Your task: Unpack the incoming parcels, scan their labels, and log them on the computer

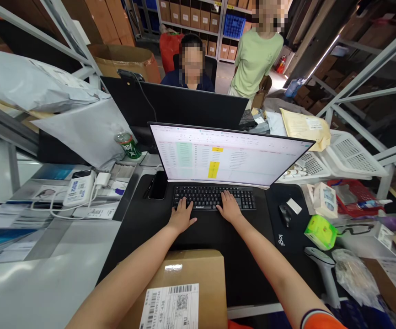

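My left hand (181,216) rests with fingers spread on the lower left keys of a black keyboard (208,196). On its right half, my right hand (229,208) lies over the keys, fingers stretched out and holding nothing. Just behind the keyboard stands a monitor (232,160) showing a spreadsheet with green and yellow cells. A taped cardboard box (210,283) with a white shipping label (170,306) sits between my forearms. Left of the keyboard is a dark phone (157,185).
A black mouse (285,215), a green box (320,232) and a barcode scanner (323,269) lie on the right. Papers and a white power bank (79,188) cover the left side. Two people are behind the monitors, one seated, one standing (258,59).
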The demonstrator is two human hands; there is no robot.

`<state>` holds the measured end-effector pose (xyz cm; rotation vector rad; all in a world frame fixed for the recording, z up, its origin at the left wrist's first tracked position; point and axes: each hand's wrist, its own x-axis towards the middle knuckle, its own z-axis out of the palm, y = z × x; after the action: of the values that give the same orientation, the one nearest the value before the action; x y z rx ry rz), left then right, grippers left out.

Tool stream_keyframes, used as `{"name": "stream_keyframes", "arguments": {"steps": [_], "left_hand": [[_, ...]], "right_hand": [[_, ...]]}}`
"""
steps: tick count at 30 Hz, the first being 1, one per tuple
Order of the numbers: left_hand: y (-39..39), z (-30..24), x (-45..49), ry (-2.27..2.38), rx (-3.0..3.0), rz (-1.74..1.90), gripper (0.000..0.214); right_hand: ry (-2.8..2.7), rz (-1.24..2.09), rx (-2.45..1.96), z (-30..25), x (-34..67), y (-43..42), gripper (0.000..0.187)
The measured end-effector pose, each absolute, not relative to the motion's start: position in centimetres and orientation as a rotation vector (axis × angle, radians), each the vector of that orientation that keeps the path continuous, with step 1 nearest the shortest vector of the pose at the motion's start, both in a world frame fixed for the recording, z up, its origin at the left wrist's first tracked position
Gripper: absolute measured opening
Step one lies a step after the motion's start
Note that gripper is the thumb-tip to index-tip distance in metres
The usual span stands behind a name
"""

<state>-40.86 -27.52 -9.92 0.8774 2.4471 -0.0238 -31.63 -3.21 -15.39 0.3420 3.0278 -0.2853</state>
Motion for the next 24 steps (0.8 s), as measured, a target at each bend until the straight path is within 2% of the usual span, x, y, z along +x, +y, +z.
{"name": "stream_keyframes", "arguments": {"steps": [24], "left_hand": [[-27.8,-11.4,-41.1,2.476,0.906,0.023,0.077]], "right_hand": [[3.029,-0.276,0.343,-14.9,-31.6,-3.4,0.069]]}}
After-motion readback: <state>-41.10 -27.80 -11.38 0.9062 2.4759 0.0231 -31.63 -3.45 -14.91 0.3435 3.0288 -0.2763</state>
